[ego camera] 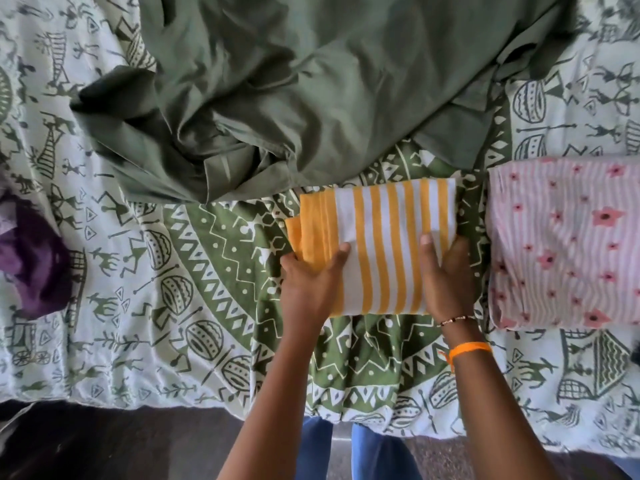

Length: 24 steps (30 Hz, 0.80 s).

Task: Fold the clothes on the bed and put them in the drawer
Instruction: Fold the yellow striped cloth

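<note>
Striped cloth [388, 220] folded on the bed [207, 306], gripped at both sides

My left hand [311, 278] and right hand [446, 271] each clasp a side, thumbs on top, beside the pink cloth [568, 244]; I'd keep both sides level and pressed so the folds hold.

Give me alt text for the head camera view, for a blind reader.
A person's left hand and right hand hold a folded yellow-and-white striped garment on a green-printed bedsheet. A folded pink flowered garment lies to its right, a rumpled olive-green cloth beyond it, a purple garment far left.
</note>
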Each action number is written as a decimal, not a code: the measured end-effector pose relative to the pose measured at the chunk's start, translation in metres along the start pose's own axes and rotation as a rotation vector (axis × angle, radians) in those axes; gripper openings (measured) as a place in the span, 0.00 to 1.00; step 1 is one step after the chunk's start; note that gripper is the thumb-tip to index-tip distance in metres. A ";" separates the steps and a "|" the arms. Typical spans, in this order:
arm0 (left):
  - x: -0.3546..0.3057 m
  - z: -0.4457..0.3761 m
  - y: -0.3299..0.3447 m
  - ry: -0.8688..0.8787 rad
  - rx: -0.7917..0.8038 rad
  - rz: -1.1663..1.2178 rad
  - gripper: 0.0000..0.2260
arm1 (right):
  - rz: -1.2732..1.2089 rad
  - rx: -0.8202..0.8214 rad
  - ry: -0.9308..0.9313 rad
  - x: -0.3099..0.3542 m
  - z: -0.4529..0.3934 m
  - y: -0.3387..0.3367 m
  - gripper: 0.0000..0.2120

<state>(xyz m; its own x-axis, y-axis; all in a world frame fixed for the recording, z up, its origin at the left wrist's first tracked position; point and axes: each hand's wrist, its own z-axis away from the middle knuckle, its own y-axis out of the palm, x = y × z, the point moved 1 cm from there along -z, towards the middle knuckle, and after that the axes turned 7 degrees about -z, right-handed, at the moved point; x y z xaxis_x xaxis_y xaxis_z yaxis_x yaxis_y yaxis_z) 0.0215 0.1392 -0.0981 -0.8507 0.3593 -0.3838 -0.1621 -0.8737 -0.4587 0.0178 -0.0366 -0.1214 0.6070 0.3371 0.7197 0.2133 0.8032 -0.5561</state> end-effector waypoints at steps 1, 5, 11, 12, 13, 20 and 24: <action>0.000 0.002 0.000 0.028 -0.020 -0.033 0.37 | -0.030 -0.006 0.024 0.001 0.002 0.000 0.28; -0.007 0.015 0.004 0.290 -0.218 -0.079 0.25 | -0.186 -0.125 0.006 0.013 0.006 -0.008 0.19; -0.020 0.030 0.033 0.463 -0.083 0.104 0.10 | -0.142 -0.327 -0.139 0.006 -0.004 -0.045 0.23; -0.022 0.029 0.037 0.411 -0.013 0.157 0.13 | -0.127 -0.304 -0.120 0.001 -0.009 -0.049 0.24; -0.024 0.030 0.040 0.344 0.065 0.225 0.17 | -0.110 -0.284 -0.105 -0.002 -0.012 -0.053 0.24; -0.043 0.077 0.063 0.519 0.168 0.404 0.21 | -0.207 -0.379 -0.202 0.011 -0.014 -0.117 0.14; -0.067 0.101 0.107 0.639 0.221 0.343 0.20 | -0.149 -0.534 -0.304 0.010 -0.029 -0.180 0.21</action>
<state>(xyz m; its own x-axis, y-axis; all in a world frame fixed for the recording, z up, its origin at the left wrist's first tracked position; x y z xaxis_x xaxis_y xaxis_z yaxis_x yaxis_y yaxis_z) 0.0105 -0.0107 -0.0408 -0.4273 0.1167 -0.8966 -0.0941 -0.9920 -0.0843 0.0075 -0.1919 -0.0265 0.3137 0.4282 0.8475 0.6790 0.5228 -0.5154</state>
